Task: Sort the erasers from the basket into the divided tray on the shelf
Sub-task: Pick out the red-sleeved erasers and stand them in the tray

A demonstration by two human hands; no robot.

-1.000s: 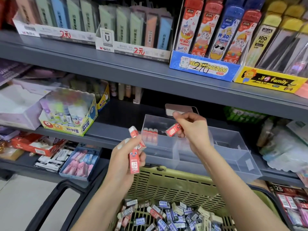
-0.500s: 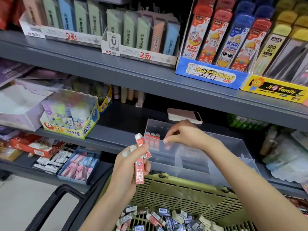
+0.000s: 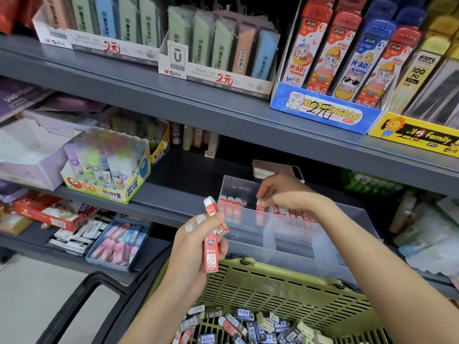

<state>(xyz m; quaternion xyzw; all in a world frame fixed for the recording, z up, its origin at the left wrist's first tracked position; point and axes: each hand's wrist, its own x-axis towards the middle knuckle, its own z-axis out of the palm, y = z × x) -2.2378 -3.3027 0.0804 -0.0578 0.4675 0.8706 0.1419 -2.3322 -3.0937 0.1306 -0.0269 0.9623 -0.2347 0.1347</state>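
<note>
1. The left hand (image 3: 198,234) grips two red erasers (image 3: 211,247) by the basket (image 3: 273,286); the right hand (image 3: 285,194) pinches another eraser (image 3: 260,206) in the divided tray (image 3: 293,239), at its rear.
2. A phone (image 3: 273,170) lies behind the tray, partly hidden by that hand.
3. Frosted walls blur the tray's contents.

The grey shelf (image 3: 173,194) holds a clear tray (image 3: 285,244) with walls inside it. Behind the tray lies a phone (image 3: 273,168). To the left stands a yellow box of glue sticks (image 3: 109,175), and beside that a pale box (image 3: 27,155). The shelf above (image 3: 173,100) holds boxes of pencil leads (image 3: 216,70).
</note>
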